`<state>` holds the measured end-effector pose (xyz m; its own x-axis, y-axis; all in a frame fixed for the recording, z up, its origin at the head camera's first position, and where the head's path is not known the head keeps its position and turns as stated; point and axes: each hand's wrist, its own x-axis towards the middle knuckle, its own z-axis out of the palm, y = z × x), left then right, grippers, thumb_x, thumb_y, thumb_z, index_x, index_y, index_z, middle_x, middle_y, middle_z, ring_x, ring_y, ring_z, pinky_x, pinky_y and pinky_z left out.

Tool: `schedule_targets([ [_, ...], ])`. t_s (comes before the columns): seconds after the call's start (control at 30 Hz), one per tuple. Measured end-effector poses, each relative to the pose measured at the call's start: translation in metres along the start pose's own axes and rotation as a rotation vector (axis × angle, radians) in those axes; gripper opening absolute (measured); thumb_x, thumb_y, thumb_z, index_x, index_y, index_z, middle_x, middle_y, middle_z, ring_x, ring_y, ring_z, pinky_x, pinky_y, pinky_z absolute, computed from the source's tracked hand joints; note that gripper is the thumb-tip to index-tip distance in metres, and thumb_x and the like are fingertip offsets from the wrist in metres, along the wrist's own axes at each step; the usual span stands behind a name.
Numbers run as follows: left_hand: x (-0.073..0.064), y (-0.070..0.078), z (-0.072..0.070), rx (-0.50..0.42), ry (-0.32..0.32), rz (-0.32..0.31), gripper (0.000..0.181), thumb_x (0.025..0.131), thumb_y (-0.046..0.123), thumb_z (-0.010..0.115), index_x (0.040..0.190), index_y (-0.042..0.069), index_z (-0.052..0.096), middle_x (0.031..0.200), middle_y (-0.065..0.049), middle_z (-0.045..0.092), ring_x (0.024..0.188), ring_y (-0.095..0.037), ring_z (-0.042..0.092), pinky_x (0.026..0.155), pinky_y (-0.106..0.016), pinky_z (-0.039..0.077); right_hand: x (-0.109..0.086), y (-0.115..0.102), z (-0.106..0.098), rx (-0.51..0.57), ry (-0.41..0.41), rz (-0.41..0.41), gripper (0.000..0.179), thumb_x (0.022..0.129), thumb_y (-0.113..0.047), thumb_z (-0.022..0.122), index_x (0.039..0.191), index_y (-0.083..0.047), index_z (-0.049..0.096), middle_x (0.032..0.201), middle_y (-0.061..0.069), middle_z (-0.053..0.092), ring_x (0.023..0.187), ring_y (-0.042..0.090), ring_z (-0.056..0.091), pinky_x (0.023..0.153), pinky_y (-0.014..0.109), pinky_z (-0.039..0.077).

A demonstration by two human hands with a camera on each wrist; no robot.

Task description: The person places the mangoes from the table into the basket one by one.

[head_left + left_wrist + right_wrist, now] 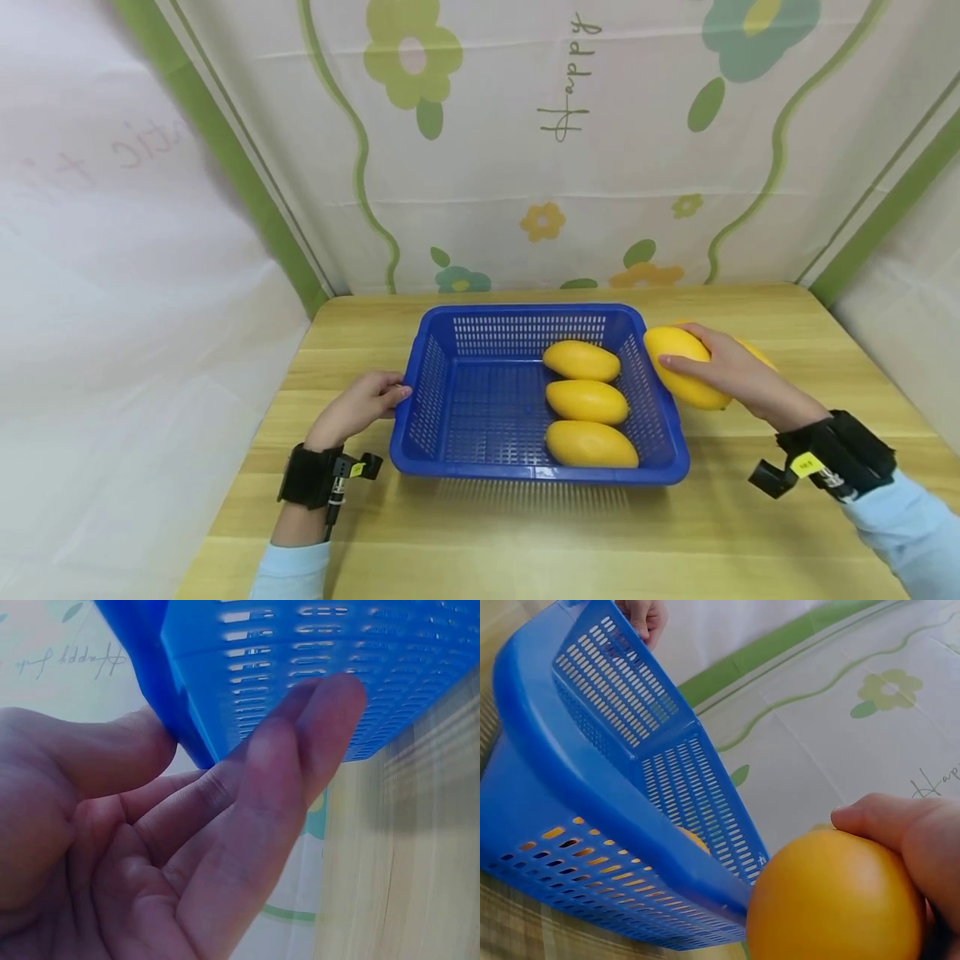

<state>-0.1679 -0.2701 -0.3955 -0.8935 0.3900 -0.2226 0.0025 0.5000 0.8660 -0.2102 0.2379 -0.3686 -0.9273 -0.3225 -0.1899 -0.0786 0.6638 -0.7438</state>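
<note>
A blue plastic basket [489, 475] with slotted walls stands on the table. Three yellow mangoes lie in a column along its right side: a far mango [581, 361], a middle mango [587, 402] and a near mango [591, 444]. My left hand [365, 404] grips the basket's left rim, its thumb on the rim and its fingers [262, 765] against the outer wall. Just beyond the right rim, my right hand [731, 371] holds another mango [686, 385] between thumb and fingers. In the right wrist view this mango [832, 900] is beside the rim.
More yellow fruit [757, 354] shows partly behind my right hand; how many pieces is hidden. The wooden table [480, 542] meets a flower-printed cloth [480, 167] at the back. White cloth walls hang left and right.
</note>
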Motion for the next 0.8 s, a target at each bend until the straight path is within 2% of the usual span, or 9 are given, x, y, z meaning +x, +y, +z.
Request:
schedule_targets([
  [0.3, 0.0, 0.004, -0.001, 0.008, 0.005, -0.013, 0.036, 0.108, 0.011, 0.041, 0.132, -0.013, 0.054, 0.118, -0.026, 0.068, 0.107, -0.033, 0.07, 0.09, -0.04, 0.061, 0.004, -0.016, -0.001, 0.047, -0.009, -0.008, 0.065, 0.1, -0.043, 0.058, 0.144, -0.001, 0.037, 0.106, 0.016, 0.057, 0.082, 0.021, 0.059, 0.066, 0.029, 0.054],
  [0.53, 0.002, 0.005, -0.001, 0.005, 0.003, -0.002, 0.038, 0.109, 0.011, 0.04, 0.134, -0.013, 0.052, 0.12, -0.027, 0.067, 0.109, -0.034, 0.07, 0.093, -0.046, 0.059, 0.009, -0.03, 0.004, 0.081, -0.025, -0.019, 0.064, 0.099, -0.045, 0.059, 0.144, -0.003, 0.038, 0.102, 0.015, 0.058, 0.078, 0.021, 0.06, 0.063, 0.03, 0.057],
  [0.8, 0.003, 0.002, -0.003, 0.009, -0.014, -0.009, 0.038, 0.109, 0.012, 0.04, 0.134, -0.014, 0.052, 0.12, -0.027, 0.067, 0.108, -0.034, 0.07, 0.092, -0.039, 0.06, 0.009, -0.043, 0.014, 0.149, -0.057, -0.019, 0.065, 0.098, -0.044, 0.062, 0.144, -0.005, 0.039, 0.102, 0.016, 0.06, 0.078, 0.022, 0.062, 0.064, 0.032, 0.06],
])
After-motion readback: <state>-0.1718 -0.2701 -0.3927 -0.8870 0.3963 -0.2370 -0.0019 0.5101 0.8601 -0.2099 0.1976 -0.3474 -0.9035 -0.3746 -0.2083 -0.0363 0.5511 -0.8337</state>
